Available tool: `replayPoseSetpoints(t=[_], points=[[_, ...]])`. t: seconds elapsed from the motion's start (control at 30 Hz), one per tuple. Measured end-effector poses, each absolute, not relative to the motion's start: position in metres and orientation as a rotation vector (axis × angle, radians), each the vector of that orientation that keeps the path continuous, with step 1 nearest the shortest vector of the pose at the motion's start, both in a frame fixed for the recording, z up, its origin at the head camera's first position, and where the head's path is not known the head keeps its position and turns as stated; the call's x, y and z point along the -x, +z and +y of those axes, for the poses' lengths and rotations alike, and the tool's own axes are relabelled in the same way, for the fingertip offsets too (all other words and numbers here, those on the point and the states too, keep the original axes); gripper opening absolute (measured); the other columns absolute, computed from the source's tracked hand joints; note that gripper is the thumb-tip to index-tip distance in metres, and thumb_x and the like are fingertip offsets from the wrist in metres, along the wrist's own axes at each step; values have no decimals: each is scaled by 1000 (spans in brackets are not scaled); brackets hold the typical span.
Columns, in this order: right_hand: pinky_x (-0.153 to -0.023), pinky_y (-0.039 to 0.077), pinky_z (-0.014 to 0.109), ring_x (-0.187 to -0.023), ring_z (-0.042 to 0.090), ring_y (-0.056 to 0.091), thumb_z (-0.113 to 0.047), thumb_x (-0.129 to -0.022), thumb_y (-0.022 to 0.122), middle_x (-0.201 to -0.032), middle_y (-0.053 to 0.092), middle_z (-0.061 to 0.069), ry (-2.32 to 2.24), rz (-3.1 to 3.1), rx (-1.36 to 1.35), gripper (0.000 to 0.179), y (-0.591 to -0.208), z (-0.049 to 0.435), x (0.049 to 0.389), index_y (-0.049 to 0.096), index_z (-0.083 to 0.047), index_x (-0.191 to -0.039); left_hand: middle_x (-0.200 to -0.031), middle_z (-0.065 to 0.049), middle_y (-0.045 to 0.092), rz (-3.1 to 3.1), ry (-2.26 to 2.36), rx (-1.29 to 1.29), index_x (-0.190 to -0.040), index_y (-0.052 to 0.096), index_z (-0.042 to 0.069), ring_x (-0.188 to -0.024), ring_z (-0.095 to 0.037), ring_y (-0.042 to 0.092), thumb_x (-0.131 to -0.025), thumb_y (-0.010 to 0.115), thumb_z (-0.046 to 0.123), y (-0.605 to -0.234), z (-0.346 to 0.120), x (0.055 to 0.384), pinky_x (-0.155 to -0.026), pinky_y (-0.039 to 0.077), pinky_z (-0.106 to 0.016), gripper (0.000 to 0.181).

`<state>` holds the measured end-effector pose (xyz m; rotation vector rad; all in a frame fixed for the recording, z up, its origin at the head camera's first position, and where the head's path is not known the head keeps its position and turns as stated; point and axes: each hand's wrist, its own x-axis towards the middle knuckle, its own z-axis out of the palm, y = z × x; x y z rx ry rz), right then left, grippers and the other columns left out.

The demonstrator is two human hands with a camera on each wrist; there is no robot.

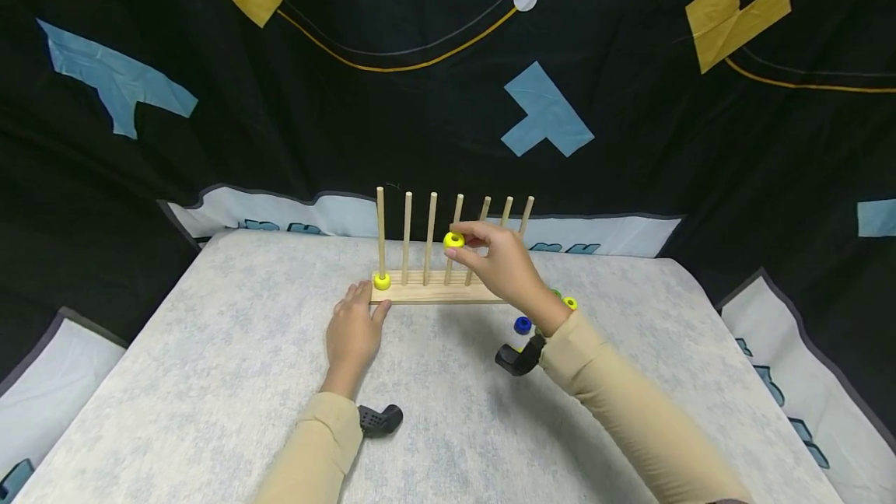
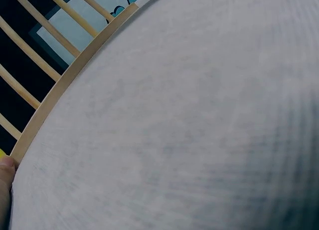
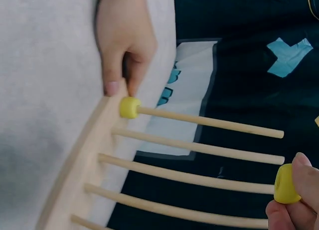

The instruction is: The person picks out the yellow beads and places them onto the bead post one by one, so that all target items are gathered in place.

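A wooden peg rack (image 1: 437, 295) with several upright pegs stands toward the back of the table. My left hand (image 1: 353, 333) grips the left end of its base, thumb in front and fingers behind, as the right wrist view shows. One yellow bead (image 1: 381, 282) sits at the bottom of the leftmost peg. My right hand (image 1: 505, 263) pinches a second yellow bead (image 3: 285, 185) between thumb and fingers, raised in front of the middle pegs. In the right wrist view this bead is near the tips of the pegs. The right hand hides part of the pegs on the right.
Right of the rack, partly behind my right wrist, lie a blue bead (image 1: 523, 325), another yellow bead (image 1: 570, 303) and a bit of green. Black wrist mounts (image 1: 381, 421) stick out from both sleeves. A black curtain (image 1: 420, 131) with tape patches hangs behind the table (image 1: 434, 426).
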<state>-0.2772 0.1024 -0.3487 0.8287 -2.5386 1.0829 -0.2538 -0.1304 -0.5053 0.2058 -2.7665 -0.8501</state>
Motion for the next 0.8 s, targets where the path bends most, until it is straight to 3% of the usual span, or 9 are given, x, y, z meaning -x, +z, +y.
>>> replayPoseSetpoints(t=[0.27, 0.8], points=[[-91, 58, 29, -104, 17, 68, -20, -88, 77, -121, 70, 4, 1064, -2525, -852, 38, -326, 82, 292, 69, -8, -122, -154, -16, 44, -2760, -843, -203, -149, 43, 3, -144, -38, 39, -100, 57, 42, -507, -131, 255, -112, 39, -59, 64], [-92, 54, 16, -106, 13, 64, -20, -91, 73, -126, 64, 4, 1175, -2534, -854, 38, -306, 49, 316, 66, -9, -127, -154, -16, 44, -2748, -850, -201, -148, 44, 4, -144, -38, 39, -100, 57, 42, -509, -131, 256, -111, 40, -60, 63]])
